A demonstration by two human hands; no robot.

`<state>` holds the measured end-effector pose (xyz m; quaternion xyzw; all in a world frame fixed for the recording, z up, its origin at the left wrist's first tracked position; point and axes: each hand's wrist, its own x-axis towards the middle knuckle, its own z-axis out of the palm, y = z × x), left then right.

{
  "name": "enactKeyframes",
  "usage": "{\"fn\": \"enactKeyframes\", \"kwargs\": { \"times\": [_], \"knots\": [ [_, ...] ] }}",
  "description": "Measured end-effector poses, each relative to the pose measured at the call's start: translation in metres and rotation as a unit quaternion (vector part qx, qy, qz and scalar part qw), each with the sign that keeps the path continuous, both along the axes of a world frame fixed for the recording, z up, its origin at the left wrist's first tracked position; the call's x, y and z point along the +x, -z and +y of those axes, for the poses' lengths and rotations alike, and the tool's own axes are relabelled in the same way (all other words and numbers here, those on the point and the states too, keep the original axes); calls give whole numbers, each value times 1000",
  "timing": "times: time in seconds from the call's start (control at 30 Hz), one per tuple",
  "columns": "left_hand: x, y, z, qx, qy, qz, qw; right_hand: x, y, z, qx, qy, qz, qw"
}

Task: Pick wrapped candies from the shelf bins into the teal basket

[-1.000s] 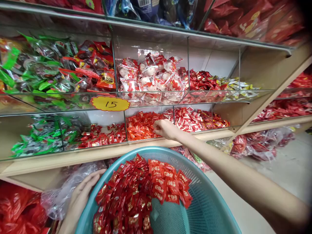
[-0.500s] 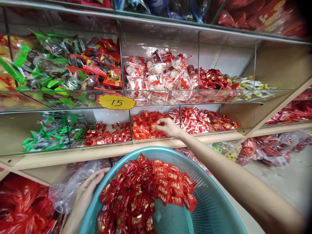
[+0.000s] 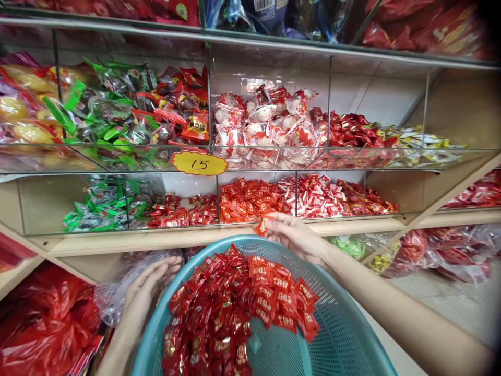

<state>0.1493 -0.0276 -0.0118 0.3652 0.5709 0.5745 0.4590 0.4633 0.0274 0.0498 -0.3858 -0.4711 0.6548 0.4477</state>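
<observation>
My right hand (image 3: 293,235) pinches a small red candy packet (image 3: 260,226) above the far rim of a teal plastic basket (image 3: 352,318). My left hand (image 3: 151,282) is at the basket's left side, fingers stretched out and holding nothing; whether they touch the rim I cannot tell. Inside the basket, dark red and gold wrapped candies (image 3: 211,324) fill the left side. Brighter red packets (image 3: 279,292) with gold lettering lie in rows beside them. Behind my right hand, a lower shelf compartment holds a pile of similar orange-red packets (image 3: 248,198).
Glass-fronted shelves (image 3: 254,159) carry sorted wrapped sweets, with a yellow price tag (image 3: 199,163) reading 15. The wooden shelf edge (image 3: 156,241) runs just beyond the basket. A red plastic bag (image 3: 43,318) lies low at left, and clear bags of sweets (image 3: 438,250) at lower right.
My right hand has come back from the orange-red pile toward the basket, now with a packet in its fingers. My left hand's fingers have lifted off the rim and straightened.
</observation>
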Motion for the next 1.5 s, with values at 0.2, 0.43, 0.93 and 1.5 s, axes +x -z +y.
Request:
{"fn": "enactKeyframes", "kwargs": {
  "times": [0.2, 0.43, 0.93, 1.5],
  "knots": [
    [22, -55, -7, 71, 102, 210, 970, -19, 17, -40, 14, -56, 5, 998],
    [86, -82, -15, 104, 334, 290, 891, -31, 21, -59, 41, -92, -3, 995],
    [93, -72, -21, 117, 339, 383, 852, -14, 25, -76, 95, -28, -110, 989],
    [107, -96, 9, 76, 325, 222, 916, -12, -8, -58, 482, 3, -388, 785]
  ]
}}
